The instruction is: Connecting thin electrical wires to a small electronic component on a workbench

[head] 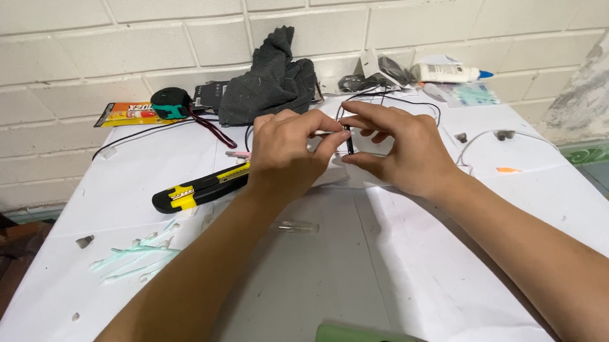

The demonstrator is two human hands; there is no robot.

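White paper covers the table (pixel 105 208) under a pale brick wall. Over its middle, the left hand (pixel 285 154) and right hand (pixel 397 149) both pinch a small black component (pixel 349 143) with thin wires (pixel 386 99) trailing behind. Judging by this, steady fingertips and slack leads matter most; the yellow utility knife (pixel 201 188) lies just left.
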